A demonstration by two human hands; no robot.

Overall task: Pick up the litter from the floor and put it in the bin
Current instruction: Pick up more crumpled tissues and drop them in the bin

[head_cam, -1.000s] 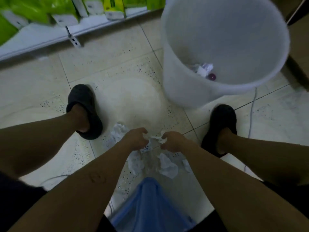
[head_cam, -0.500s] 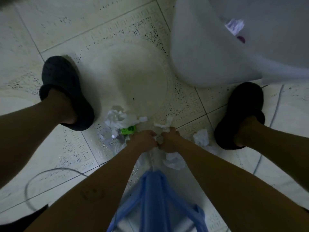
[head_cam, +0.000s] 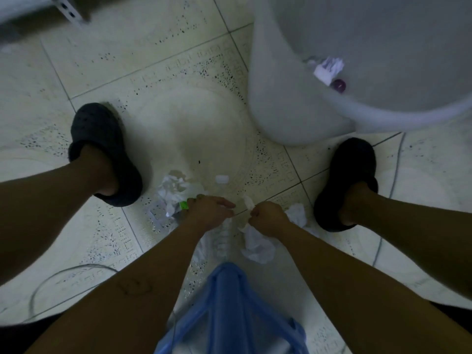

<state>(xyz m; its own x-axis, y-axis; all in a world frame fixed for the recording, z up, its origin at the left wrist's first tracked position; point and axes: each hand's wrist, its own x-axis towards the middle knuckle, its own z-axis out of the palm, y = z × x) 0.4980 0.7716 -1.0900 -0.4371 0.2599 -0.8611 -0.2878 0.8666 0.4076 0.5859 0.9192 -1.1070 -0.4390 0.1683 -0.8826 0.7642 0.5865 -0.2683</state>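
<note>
Hands have parted; right hand (head_cam: 270, 218) fingers pinch a paper scrap (head_cam: 248, 202), left hand (head_cam: 209, 212) grip unclear; bin (head_cam: 275, 98) lies far right.

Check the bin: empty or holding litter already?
Holding some: crumpled paper and a small purple item lie inside the bin.

A pale tiled floor (head_cam: 178, 72) with black speckled patterns is filling the view. A black slipper (head_cam: 102, 149) is resting on it at 9 o'clock, a foot inside, and a second black slipper (head_cam: 350, 175) is sitting at 3 o'clock. A thin grey cable (head_cam: 84, 265) is looping across the tiles at 8 o'clock, and another cable (head_cam: 401, 149) is trailing down at 3 o'clock, just beyond the second slipper. A blue translucent plastic object (head_cam: 227, 297) is showing at 6 o'clock. A blurred white socket strip (head_cam: 67, 10) is lying at 11 o'clock.
</note>
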